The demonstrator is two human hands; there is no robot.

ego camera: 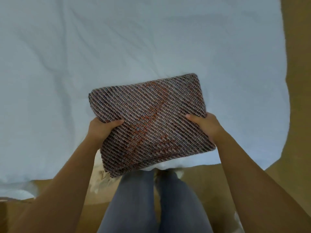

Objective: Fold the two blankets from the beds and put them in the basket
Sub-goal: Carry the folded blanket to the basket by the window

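Observation:
A folded blanket (149,121), woven in dark and pale stripes with orange patches, is held up as a thick rectangle above the near edge of the bed (117,39). My left hand (102,128) grips its left edge, thumb on top and fingers underneath. My right hand (205,125) grips the right edge the same way. A pale fringe hangs below the blanket's near left corner. No basket and no second blanket are in view.
The bed's white sheet, lightly creased, fills most of the view. A tan floor (299,115) runs along the right side and in front of the bed. My legs in grey-blue trousers (151,204) stand at the bed's near edge.

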